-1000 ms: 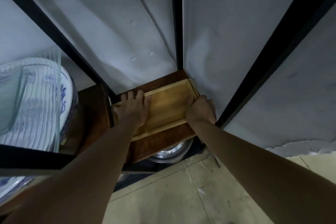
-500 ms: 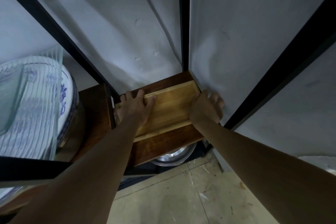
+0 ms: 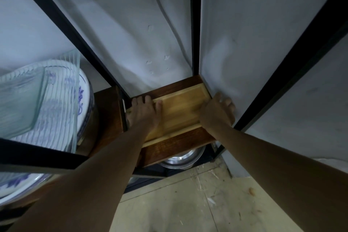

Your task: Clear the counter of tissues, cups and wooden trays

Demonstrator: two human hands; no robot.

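A light wooden tray [image 3: 180,107] lies flat on a dark wooden shelf [image 3: 175,147] of a black metal rack, pushed into the back right corner against the white wall. My left hand [image 3: 143,113] covers the tray's left end, with fingers over its rim and the thumb on its inner face. My right hand [image 3: 216,113] rests at the tray's right end. Its heel is against the rim, and its fingers are spread past the tray toward the wall. No tissues or cups are visible.
To the left, a ribbed glass dish [image 3: 28,100] lies on blue-and-white plates [image 3: 82,100] on the neighbouring shelf. A metal bowl [image 3: 182,158] sits on the level below. Black rack posts [image 3: 194,24] frame the shelf. A dusty tiled floor [image 3: 188,203] lies beneath.
The tray has slid a little deeper toward the back corner. My right hand's fingers have uncurled from the tray's end and spread toward the wall. My left hand stays on the left end.
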